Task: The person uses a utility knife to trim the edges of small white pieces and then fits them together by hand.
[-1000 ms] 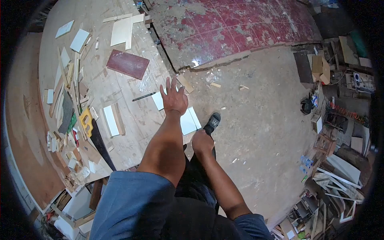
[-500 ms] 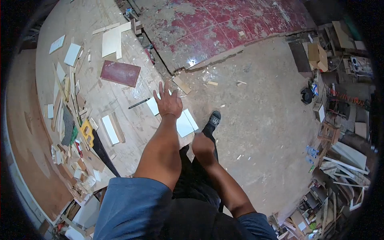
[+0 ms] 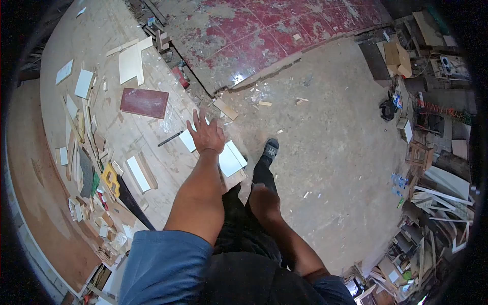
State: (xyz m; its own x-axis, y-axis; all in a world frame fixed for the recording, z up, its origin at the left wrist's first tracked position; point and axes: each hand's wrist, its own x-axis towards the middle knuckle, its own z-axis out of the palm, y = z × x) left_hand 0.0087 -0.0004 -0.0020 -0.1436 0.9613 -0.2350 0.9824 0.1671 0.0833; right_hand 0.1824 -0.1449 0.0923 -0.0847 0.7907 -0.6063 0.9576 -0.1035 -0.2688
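Note:
My left hand (image 3: pixel 207 136) lies with fingers spread on a white board (image 3: pixel 231 158) at the bench edge. White surface shows on both sides of this hand, and a thin dark line crosses the board's right part. My right hand (image 3: pixel 265 202) is closed in a fist near my knee, just below the board's outer end. It is smeared by motion, and what it grips is hidden. Left of my left hand lies a dark pen-like marker (image 3: pixel 170 138). A dark red rectangular panel (image 3: pixel 144 102) rests farther up the bench.
The wooden bench (image 3: pixel 168 178) carries a yellow-handled handsaw (image 3: pixel 111 178), a white strip beside a wooden one (image 3: pixel 140 173), pale boards (image 3: pixel 131 65) and heaped offcuts on the left. Wood scraps dot the concrete floor (image 3: pixel 325 152). A cardboard box (image 3: pixel 396 60) and stacked timber line the right side.
My right hand has moved down toward my body, away from the board. My left hand keeps its place on the board, while the whole view has shifted slightly.

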